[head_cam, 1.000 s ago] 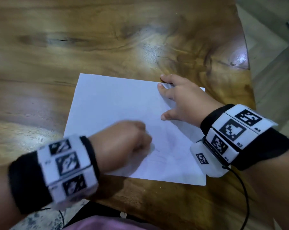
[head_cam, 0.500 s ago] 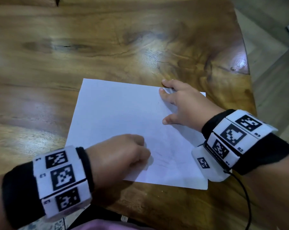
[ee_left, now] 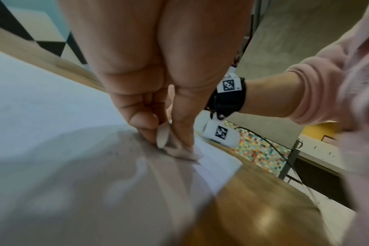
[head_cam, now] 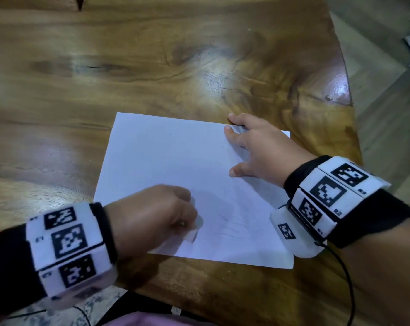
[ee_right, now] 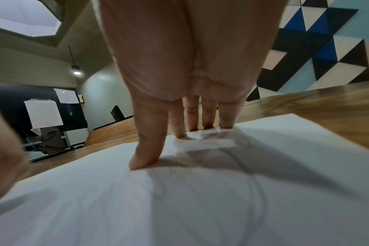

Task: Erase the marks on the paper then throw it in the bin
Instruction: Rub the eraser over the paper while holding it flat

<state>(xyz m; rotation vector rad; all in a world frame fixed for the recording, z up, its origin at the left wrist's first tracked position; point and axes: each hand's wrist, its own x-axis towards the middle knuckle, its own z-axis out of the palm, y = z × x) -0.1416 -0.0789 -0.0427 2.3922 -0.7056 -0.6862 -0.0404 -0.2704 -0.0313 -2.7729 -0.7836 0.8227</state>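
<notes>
A white sheet of paper (head_cam: 166, 165) lies flat on the wooden table (head_cam: 152, 67), with faint pencil marks (head_cam: 232, 222) near its front middle. My left hand (head_cam: 152, 217) pinches a small white eraser (head_cam: 191, 234) and presses it on the sheet's front part. The left wrist view shows the eraser (ee_left: 163, 138) between thumb and fingers on the paper (ee_left: 42, 99). My right hand (head_cam: 258, 147) lies flat with straight fingers on the sheet's far right corner. In the right wrist view its fingertips (ee_right: 145, 158) press on the paper (ee_right: 179, 208).
The table's right edge (head_cam: 350, 109) runs close beside my right hand, with grey floor (head_cam: 387, 114) beyond it. A black cable (head_cam: 347, 283) hangs from the right wristband. The bin is not in view.
My left hand rubs the eraser over the front of the sheet, shifting slightly right and back. The right hand stays pressed on the far right corner.
</notes>
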